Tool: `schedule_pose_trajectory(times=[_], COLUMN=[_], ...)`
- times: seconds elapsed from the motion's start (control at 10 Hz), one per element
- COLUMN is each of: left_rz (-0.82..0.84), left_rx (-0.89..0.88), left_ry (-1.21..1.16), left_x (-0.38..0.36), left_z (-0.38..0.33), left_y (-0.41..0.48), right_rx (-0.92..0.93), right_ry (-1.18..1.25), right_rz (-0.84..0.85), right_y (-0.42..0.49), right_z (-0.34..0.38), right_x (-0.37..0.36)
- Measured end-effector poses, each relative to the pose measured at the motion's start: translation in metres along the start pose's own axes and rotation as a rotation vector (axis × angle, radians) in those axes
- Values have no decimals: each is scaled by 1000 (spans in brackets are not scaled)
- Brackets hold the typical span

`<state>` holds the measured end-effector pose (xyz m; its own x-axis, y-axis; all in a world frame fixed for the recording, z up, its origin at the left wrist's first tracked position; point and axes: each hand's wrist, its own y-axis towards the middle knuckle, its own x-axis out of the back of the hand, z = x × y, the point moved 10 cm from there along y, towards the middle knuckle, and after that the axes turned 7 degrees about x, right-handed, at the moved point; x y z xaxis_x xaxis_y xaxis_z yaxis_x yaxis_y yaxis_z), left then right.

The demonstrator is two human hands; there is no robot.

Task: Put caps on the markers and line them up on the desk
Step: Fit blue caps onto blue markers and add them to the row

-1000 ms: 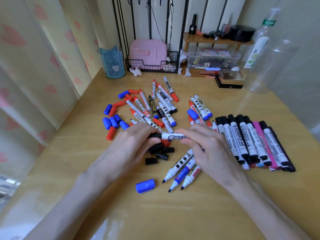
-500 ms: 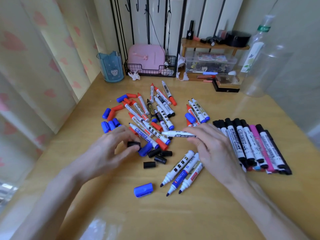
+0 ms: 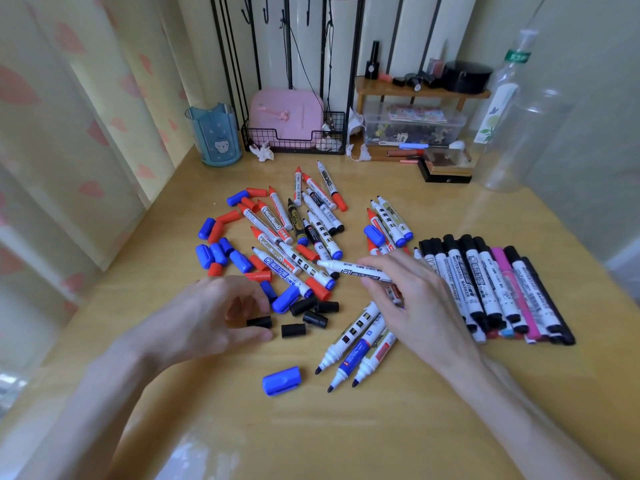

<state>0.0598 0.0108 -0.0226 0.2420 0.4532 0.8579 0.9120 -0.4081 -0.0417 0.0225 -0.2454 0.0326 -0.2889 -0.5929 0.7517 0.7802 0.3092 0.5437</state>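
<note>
One white-barrelled marker [image 3: 349, 269], uncapped, its tip toward the left hand [image 3: 207, 317], is pinched by the right hand [image 3: 415, 299]; the left hand pinches a short black cap [image 3: 259, 322] between thumb and fingers. Just right of the right hand lies a row of capped markers [image 3: 485, 282], and beyond both hands a wire basket [image 3: 294, 145] holds a pink case [image 3: 285, 114].

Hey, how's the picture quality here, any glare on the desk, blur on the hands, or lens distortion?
Head view: a pale glare patch lies on the desk near the bottom edge; the left hand, pinching a black cap, looks slightly soft, while print on the lined-up markers reads clearly; wide-angle bending tilts the clear bottle and the curtain at the frame's sides.
</note>
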Motion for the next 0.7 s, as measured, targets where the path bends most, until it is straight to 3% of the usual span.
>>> schedule_pose_trajectory(times=[0.3,0.5,0.7], left_rz=[8,-66,-186], left_rx=[-9,-29,-109], left_ry=[-33,-69,-88], left_x=[1,7,23], left_z=[-10,-11,-25], left_y=[-1,0,-3], right_rx=[-24,-9,62], right_ry=[-43,-73,-105], right_rz=[14,5,101], right_y=[1,0,0], right_z=[-4,-3,-4], right_x=[0,1,-13])
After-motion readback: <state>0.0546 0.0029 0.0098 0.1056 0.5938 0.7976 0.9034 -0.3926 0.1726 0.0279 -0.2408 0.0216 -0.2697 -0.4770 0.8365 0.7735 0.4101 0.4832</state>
